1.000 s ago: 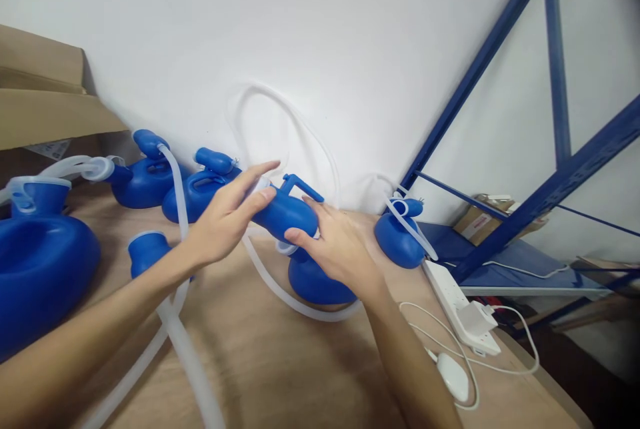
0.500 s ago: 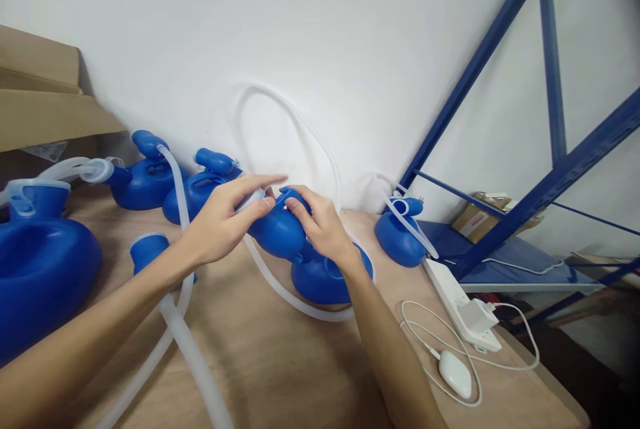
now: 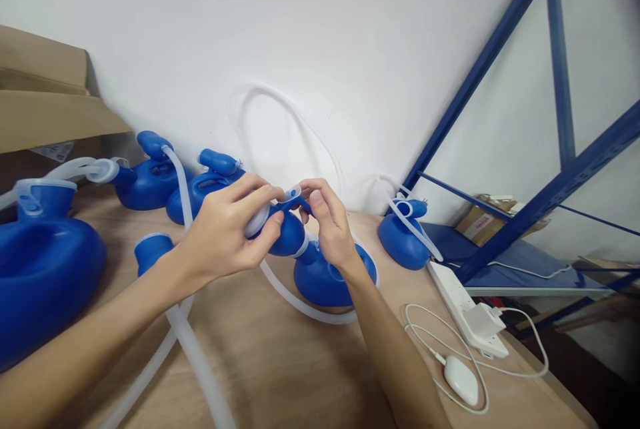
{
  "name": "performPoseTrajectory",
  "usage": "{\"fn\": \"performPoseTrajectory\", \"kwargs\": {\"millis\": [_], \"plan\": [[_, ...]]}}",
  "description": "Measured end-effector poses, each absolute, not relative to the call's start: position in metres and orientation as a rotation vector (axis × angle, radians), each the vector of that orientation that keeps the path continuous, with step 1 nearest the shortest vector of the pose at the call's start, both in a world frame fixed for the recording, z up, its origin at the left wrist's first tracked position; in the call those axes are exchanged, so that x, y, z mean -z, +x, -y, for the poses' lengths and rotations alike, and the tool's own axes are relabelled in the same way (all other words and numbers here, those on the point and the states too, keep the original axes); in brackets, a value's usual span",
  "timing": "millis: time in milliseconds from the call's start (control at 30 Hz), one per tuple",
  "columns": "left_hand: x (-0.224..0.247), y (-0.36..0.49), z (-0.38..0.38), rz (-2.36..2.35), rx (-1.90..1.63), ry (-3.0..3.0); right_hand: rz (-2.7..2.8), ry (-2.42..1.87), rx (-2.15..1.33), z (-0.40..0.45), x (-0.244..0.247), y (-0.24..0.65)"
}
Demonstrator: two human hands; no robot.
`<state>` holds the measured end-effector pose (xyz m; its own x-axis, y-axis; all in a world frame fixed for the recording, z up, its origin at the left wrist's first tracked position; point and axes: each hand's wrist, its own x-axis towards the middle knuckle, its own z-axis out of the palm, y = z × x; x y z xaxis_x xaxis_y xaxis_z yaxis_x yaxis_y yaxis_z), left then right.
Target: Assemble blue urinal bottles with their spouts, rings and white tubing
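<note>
My left hand (image 3: 235, 225) is closed around a rounded blue plastic urinal head (image 3: 289, 237) with a whitish rim. Between my two hands sticks out a blue strap with a translucent tab (image 3: 292, 197). My right hand (image 3: 327, 222) pinches the strap's right end between thumb and fingers. Just below and behind lies a blue urinal bottle (image 3: 320, 282), partly covered by my right hand and wrist. A translucent hose (image 3: 287, 295) curves around that bottle, and another loop rises against the wall. My fingers hide part of the head.
More blue urinal bottles stand left, one large (image 3: 45, 275) and one by the wall (image 3: 145, 185); another bottle (image 3: 404, 239) is at right. A loose blue head (image 3: 153, 250) and crossing hoses (image 3: 200, 362) lie near my left forearm. A power strip (image 3: 470, 312), charger cable and blue rack (image 3: 495, 235) are right.
My right hand has shifted its pinch on the blue strap, and the translucent tab now shows between my hands. My left hand has turned slightly, its index finger now bent in. The view moved slightly.
</note>
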<state>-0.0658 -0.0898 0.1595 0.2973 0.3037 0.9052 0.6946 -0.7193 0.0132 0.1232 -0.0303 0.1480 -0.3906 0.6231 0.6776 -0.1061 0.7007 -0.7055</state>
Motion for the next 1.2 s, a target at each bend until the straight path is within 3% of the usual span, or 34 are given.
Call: {"fn": "performPoseTrajectory", "kwargs": {"millis": [200,467,1200], "plan": [[-0.155,-0.062,0.093,0.783,1.187,-2.026,1.809,-0.433,-0.947,0.037,-0.157,0.126],[-0.159,-0.061,0.101,0.771,1.024,-1.913,1.852,-0.478,-0.826,0.038,-0.152,0.127],[-0.158,-0.064,0.097,0.674,1.244,-2.123,1.787,-0.484,-1.022,0.038,-0.165,0.129]]}}
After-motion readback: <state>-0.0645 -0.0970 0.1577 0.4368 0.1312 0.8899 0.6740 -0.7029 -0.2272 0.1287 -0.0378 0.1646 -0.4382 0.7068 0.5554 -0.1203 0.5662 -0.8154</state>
